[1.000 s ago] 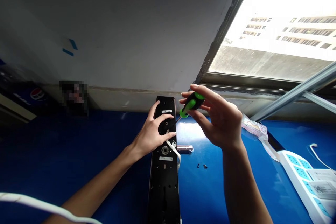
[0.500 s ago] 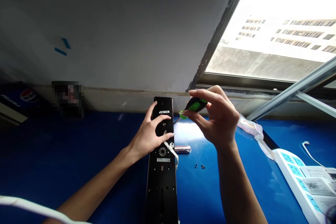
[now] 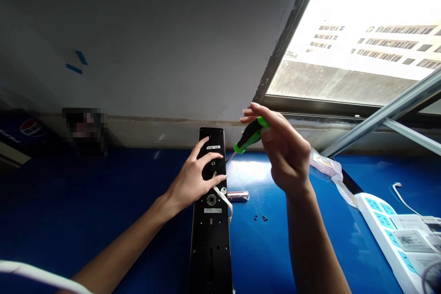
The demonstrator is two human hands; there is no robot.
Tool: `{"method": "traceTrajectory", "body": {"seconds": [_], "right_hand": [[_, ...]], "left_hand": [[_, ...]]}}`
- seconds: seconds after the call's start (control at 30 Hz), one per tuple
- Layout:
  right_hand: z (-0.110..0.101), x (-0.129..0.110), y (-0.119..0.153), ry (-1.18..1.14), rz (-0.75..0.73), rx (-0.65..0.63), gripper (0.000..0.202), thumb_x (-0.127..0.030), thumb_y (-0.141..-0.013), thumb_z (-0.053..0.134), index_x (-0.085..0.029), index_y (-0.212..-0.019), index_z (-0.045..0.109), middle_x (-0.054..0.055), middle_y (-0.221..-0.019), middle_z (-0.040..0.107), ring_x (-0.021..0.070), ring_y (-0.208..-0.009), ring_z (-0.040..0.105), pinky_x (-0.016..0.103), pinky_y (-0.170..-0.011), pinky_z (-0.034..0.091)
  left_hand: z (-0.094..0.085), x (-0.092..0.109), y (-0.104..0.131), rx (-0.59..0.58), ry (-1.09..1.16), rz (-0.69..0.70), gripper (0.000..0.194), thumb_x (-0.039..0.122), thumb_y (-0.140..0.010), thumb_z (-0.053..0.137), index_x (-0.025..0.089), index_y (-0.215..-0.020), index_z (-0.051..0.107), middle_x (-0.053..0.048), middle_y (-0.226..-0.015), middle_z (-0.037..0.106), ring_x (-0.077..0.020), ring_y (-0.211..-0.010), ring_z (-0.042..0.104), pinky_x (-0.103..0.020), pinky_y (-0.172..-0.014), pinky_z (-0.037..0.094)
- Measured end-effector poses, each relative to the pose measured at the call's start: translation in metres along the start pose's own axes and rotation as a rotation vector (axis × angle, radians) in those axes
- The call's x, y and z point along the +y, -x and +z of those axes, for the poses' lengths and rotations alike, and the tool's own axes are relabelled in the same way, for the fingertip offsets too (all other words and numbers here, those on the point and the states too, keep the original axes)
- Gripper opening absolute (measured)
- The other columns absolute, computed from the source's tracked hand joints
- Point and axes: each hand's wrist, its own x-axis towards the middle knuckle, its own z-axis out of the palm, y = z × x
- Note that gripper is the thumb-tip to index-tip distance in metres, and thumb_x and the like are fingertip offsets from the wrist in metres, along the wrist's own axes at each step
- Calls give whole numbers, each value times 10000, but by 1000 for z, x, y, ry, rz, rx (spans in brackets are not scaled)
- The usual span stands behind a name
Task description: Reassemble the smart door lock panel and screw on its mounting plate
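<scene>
A long black housing (image 3: pixel 211 239), like the back of a door lock, lies lengthwise on the blue table, with a round metal fitting and white labels. My left hand (image 3: pixel 193 174) rests across its upper part, fingers spread and thumb near the right edge. My right hand (image 3: pixel 287 151) holds a green and black screwdriver (image 3: pixel 248 136) by the handle end, between thumb and outstretched fingers. The slanting shaft reaches the housing's right side near my left fingers; what its tip touches is too small to tell. A white cable (image 3: pixel 223 198) comes out beneath my left thumb.
Several small dark screws (image 3: pixel 264 218) lie right of the housing, below a shiny wrapped cylinder (image 3: pixel 238 196). A white power strip (image 3: pixel 382 229) with adapters stands at right, near a roll of clear tape (image 3: pixel 325 165). A metal brace (image 3: pixel 379 117) slants before the window. Another white cable (image 3: pixel 37 275) crosses lower left.
My right fingers have straightened and shifted around the handle, and the screwdriver has turned and stands somewhat steeper. My left hand stays on the housing. The view has shifted slightly.
</scene>
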Motion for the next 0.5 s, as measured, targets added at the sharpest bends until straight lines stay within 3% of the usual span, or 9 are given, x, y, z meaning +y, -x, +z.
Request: {"method": "traceTrajectory", "body": {"seconds": [0.07,0.17,0.23,0.3,0.4,0.5], "right_hand": [[-2,-1,1,-104,34,-41,463,-165,-1032,557,-379,-1434,637,45,-1355,713,259,-1156,728,473,-896,661],[-3,0,2,-24,-22,39,477,-135,-883,787,-395,-1280,744,19,-1105,764,230,-971,754,424,-784,677],[-3,0,2,90,-70,90,462,-159,-821,855,-393,-1212,779,10,-976,723,200,-859,715,390,-710,658],[-1,-2,2,129,-68,84,400,-206,-905,773,-382,-1265,756,29,-1030,719,200,-889,705,396,-743,653],[1,-5,2,21,-6,-16,442,-188,-1018,586,-362,-1420,652,59,-1280,729,238,-1097,723,439,-865,661],[1,-4,2,-2,-11,-19,450,-171,-952,705,-370,-1355,699,39,-1182,754,229,-1029,743,424,-834,674]], "left_hand": [[0,0,0,1,-1,4,421,384,-847,834,293,-1245,731,-55,-1720,284,-380,-1524,426,-550,-1250,409],[0,0,1,4,-2,11,423,387,-846,835,290,-1244,732,-58,-1721,280,-391,-1522,425,-564,-1243,415],[0,0,1,-1,-5,10,425,388,-849,831,289,-1250,730,-59,-1724,271,-391,-1528,416,-564,-1249,406],[-1,1,1,-13,-9,0,427,395,-857,821,291,-1260,725,-59,-1729,255,-383,-1539,401,-555,-1259,391],[-3,2,1,-32,-11,-7,429,403,-869,809,294,-1273,718,-59,-1732,243,-373,-1548,387,-546,-1270,376],[-3,2,1,-31,-12,3,436,401,-862,816,294,-1273,718,-55,-1730,248,-379,-1547,387,-547,-1272,375]]}}
